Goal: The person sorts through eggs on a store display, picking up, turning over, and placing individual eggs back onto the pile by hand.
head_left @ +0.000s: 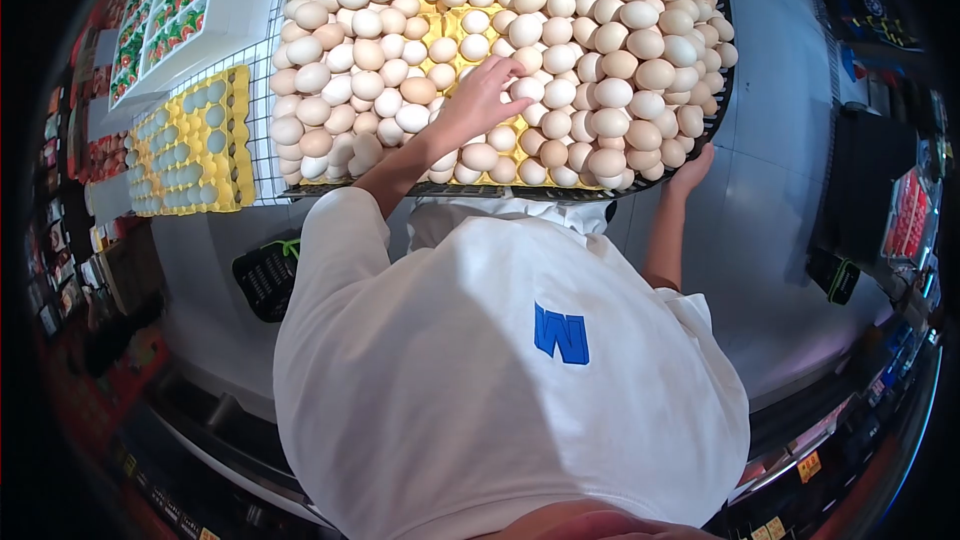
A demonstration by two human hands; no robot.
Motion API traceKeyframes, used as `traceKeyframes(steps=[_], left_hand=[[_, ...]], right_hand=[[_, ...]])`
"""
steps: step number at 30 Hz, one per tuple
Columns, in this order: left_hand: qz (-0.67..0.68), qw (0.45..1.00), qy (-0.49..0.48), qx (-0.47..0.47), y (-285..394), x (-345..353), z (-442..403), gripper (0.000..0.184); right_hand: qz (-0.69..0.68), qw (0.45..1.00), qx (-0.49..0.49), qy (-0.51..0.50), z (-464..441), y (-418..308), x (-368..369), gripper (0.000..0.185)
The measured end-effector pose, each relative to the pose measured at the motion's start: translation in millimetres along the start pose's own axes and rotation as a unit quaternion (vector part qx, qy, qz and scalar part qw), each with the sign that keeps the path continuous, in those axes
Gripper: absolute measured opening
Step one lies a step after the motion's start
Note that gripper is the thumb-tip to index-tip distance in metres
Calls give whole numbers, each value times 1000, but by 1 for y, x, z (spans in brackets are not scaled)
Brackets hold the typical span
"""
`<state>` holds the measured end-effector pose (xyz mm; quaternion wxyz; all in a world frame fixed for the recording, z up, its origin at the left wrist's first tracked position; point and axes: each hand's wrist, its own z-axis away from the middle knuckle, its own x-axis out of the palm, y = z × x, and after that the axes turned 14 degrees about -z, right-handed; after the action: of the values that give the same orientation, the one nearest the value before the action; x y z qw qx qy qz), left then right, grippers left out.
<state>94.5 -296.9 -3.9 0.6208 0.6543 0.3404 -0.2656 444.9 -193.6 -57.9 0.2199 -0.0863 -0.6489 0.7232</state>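
Many pale brown and cream eggs [612,92] are heaped in rows in a wide black-rimmed bin [727,105] before me. Over the middle of the heap, my left hand [482,98] reaches in from the left. Its thumb and forefinger are curled round one light egg [527,90], which still lies among the others. Beside that hand, a yellow egg tray [446,28] shows through gaps between the eggs. My right hand [690,170] is against the outside of the bin's rim at the near right corner; its fingers are partly hidden there.
To the left, a yellow tray of pale greenish eggs [205,135] stands beside a wire grid divider [262,130]. Behind it are white boxes with green and red packs [170,15]. Black baskets [265,280] sit low at the left. Grey floor [775,140] lies at the right.
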Motion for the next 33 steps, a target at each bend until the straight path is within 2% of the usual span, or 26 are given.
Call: traceKeyframes(steps=[2, 6, 10, 12, 14, 16, 17, 21, 24, 25, 26, 27, 28, 29, 30, 31, 33], left_hand=[[-16, 999, -18, -27, 1, -19, -12, 33], [-73, 988, 91, -97, -40, -49, -59, 29], [-325, 930, 167, -44, -122, -75, -118, 30], [-418, 892, 170, 16, -150, -83, -140, 26], [-425, 892, 151, 44, -167, -92, -156, 26], [-522, 845, 35, 111, -184, -100, -169, 26], [-396, 914, 28, -83, -218, -75, -173, 42], [-339, 936, -10, -92, -214, -84, -179, 45], [-350, 924, -17, -156, -169, -101, -177, 41], [-350, 924, -18, -156, -133, -115, -173, 41], [-209, 938, -60, -268, -86, -133, -167, 34], [-61, 921, -99, -372, -62, -142, -163, 27], [-61, 921, -99, -371, -69, -134, -156, 27], [-141, 962, -40, -230, -85, -119, -143, 31], [-217, 973, 22, -81, -96, -105, -132, 40], [-175, 981, 38, -74, -83, -98, -120, 46], [-93, 987, -40, -127, -46, -91, -88, 49]], right_hand=[[-11, 1000, 7, 2, 0, -2, 1, 46], [1, 1000, -4, -1, -3, 1, -2, 45], [-9, 1000, -4, 2, -4, 3, -3, 45], [-17, 1000, 11, -2, -2, 0, -2, 44], [-11, 1000, 9, 2, 1, -5, 3, 44], [-4, 1000, 10, 10, -1, -2, 1, 43], [-6, 1000, 9, 9, -6, 3, -2, 44], [-14, 1000, 18, 14, -4, 2, -3, 45], [-29, 999, 25, 13, -1, -2, 2, 46], [-29, 999, 29, 13, 1, -5, 3, 46], [-29, 999, 29, 13, 1, -5, 2, 46], [-25, 999, 26, 13, 0, -3, 1, 47], [-21, 999, 24, 13, -1, -2, 0, 47], [-21, 999, 23, 13, -3, 0, -1, 47], [-27, 999, 25, 12, -4, 2, -2, 47], [-32, 999, 28, 11, -4, 3, -3, 47], [-30, 999, 28, 11, -5, 3, -4, 48]])
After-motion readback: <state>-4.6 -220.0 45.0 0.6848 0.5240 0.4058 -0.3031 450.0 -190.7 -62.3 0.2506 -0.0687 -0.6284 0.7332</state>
